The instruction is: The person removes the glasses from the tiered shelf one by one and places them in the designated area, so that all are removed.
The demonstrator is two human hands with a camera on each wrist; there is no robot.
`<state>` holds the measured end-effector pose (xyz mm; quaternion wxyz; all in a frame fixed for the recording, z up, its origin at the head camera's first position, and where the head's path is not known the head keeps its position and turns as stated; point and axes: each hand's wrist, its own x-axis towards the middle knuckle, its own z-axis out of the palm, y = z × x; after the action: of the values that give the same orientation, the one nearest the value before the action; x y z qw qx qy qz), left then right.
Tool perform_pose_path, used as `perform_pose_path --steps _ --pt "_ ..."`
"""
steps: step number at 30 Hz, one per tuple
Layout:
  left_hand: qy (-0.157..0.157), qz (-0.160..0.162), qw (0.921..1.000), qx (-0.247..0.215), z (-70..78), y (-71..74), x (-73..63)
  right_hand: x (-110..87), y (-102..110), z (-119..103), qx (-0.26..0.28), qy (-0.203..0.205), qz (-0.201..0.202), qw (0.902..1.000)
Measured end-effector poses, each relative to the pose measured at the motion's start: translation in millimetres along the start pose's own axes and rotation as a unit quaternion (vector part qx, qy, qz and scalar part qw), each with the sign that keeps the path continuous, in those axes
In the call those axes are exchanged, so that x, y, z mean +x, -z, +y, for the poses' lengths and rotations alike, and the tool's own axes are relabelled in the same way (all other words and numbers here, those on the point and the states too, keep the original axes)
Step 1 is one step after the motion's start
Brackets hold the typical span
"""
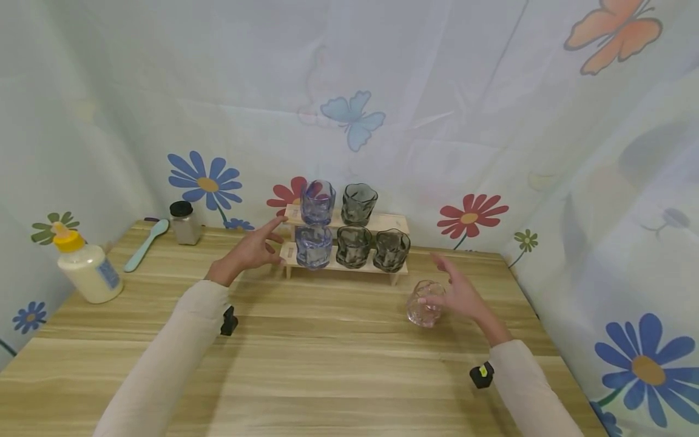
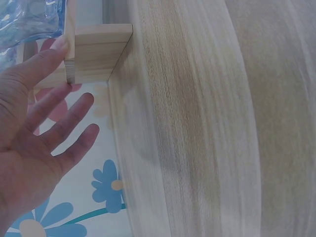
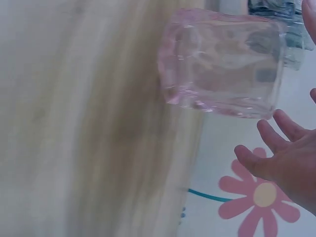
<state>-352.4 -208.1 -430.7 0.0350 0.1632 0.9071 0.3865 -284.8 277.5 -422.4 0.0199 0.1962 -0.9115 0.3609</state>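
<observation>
A two-tier wooden rack (image 1: 344, 268) holds textured glasses. Two blue-purple glasses (image 1: 314, 247) stand at its left, one per tier. Grey glasses stand beside them: one dark glass (image 1: 359, 203) above, another (image 1: 353, 247) and a third (image 1: 391, 250) below. My left hand (image 1: 248, 249) touches the rack's left end; the left wrist view shows the thumb on the shelf board (image 2: 70, 49), the other fingers spread. A pink clear glass (image 1: 423, 315) stands upright on the table at the right. My right hand (image 1: 461, 294) is beside it, fingers spread and not curled round it.
At the left are a white bottle with a yellow cap (image 1: 90, 273), a pale green spoon (image 1: 146, 246) and a small black-lidded jar (image 1: 185, 224). The wooden table (image 1: 327, 370) meets a flower-printed curtain (image 1: 246, 139) behind and at both sides.
</observation>
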Motion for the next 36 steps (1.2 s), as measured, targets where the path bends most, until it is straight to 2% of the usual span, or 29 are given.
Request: perform_pose_path --steps 10,19,31,36 --pt "0.003 0.000 1.0000 -0.003 1.9 -0.1 -1.7 29.7 5 -19 0.022 0.037 -0.002 0.9991" --pt "0.006 0.003 1.0000 -0.003 1.8 -0.8 -1.6 70.1 15 -34 -0.016 0.066 -0.005 0.9977" --pt "0.003 0.000 1.0000 -0.008 0.9 -0.5 -0.4 101.7 24 -49 -0.071 0.027 -0.021 0.9969" --pt "0.006 -0.001 1.0000 -0.008 0.8 -0.3 -0.3 112.8 22 -61 -0.066 0.024 -0.025 0.9972"
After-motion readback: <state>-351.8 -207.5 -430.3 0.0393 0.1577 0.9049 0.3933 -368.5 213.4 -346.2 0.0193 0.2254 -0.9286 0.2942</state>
